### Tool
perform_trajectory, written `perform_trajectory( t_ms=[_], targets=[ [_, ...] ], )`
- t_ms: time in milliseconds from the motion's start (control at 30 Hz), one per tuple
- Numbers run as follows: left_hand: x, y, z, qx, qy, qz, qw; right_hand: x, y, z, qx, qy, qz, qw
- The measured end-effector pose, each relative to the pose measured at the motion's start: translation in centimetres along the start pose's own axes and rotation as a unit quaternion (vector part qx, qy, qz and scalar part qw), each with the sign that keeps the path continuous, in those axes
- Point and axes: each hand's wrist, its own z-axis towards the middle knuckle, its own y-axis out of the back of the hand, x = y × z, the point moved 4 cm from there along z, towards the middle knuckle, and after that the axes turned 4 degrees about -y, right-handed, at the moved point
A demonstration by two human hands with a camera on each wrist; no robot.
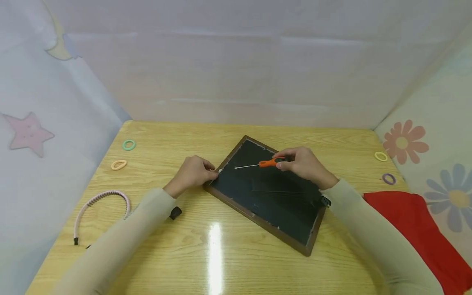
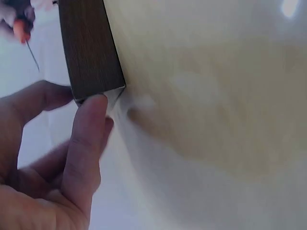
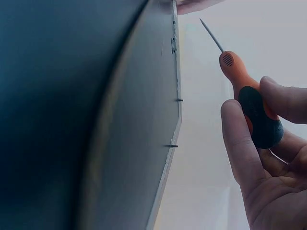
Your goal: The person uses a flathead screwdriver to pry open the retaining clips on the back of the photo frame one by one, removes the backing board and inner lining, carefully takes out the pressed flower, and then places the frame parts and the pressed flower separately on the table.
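A picture frame (image 1: 250, 211) with a brown rim lies on the table, its black back board (image 1: 265, 192) facing up. My left hand (image 1: 194, 174) grips the frame's left corner; in the left wrist view a finger lies against the end of the brown rim (image 2: 91, 52). The right hand (image 1: 304, 164) holds a screwdriver (image 1: 268, 163) by its orange and black handle, above the board. Its thin metal shaft points left, the tip apart from my left fingers. In the right wrist view, thumb and fingers pinch the handle (image 3: 261, 115), and small dark tabs (image 3: 173, 146) stick out along the board's edge.
On the left lie a green ring (image 1: 128, 145), an orange ring (image 1: 119, 164) and a pink headband (image 1: 107, 192). A small black object (image 1: 175, 212) sits by my left sleeve. To the right are a yellow ring (image 1: 380, 156), a purple ring (image 1: 389, 178) and red cloth (image 1: 413, 225).
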Motion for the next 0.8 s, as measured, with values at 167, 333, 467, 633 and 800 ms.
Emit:
perform_trajectory(
  t_ms=[167,333,467,633,800],
  targets=[
    [-0.4,-2.0,-2.0,0.023,0.066,-0.126,0.9896,1.0,-0.5,-0.4,-0.002,0.018,-0.022,1.000],
    [-1.0,-3.7,-4.0,0.020,0.110,-0.217,0.9697,1.7,-1.7,-0.7,0.000,0.042,-0.046,0.998],
    [-1.2,-4.3,-4.7,0.014,0.107,-0.227,0.9678,1.7,-2.7,-0.8,0.013,0.051,-0.054,0.997],
    [-0.7,-4.0,-4.2,0.037,0.089,-0.236,0.9668,1.3,-3.6,-0.8,0.018,0.044,-0.061,0.997],
    [0.0,-3.1,-2.3,0.042,0.082,-0.263,0.9605,1.2,-3.8,-0.7,0.020,0.035,-0.060,0.997]
  ],
)
